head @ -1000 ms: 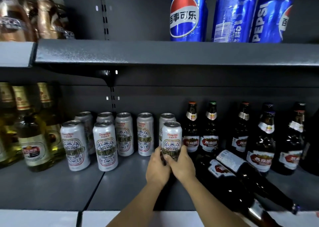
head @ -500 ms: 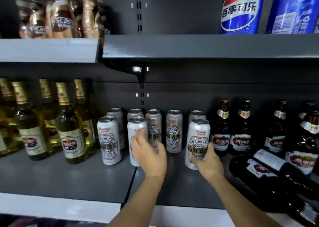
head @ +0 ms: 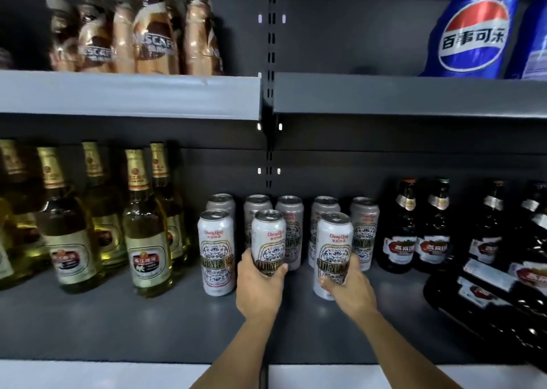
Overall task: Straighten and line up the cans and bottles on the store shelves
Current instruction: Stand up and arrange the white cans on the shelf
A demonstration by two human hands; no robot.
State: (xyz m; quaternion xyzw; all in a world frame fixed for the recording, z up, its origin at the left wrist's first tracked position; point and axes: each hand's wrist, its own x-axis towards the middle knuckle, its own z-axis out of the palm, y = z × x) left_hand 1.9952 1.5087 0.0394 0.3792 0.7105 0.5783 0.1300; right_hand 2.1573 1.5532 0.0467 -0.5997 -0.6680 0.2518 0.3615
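Middle shelf, beer section. The left hand (head: pixel 260 282) grips the lower body of a tall white aluminium beer can with a blue-and-black patterned label (head: pixel 268 242); the right hand (head: pixel 349 288) grips a second can of the same kind (head: pixel 334 252). Both cans stand upright, long axes vertical, directly beyond the hands on the dark grey metal shelf (head: pixel 118 323). Taking the left-held can as landmark: a third front-row white can (head: pixel 216 252) stands just to its left, untouched; a back row of matching cans (head: pixel 291 225) stands close behind it; the right-held can stands to its right with a gap between. The front row looks unevenly spaced, so closing that gap is probably the step in hand. Farther left stand yellow glass bottles (head: pixel 146 237); farther right, upright dark brown glass bottles (head: pixel 410 228), and beyond them toppled dark bottles (head: pixel 488 297), still to be righted.
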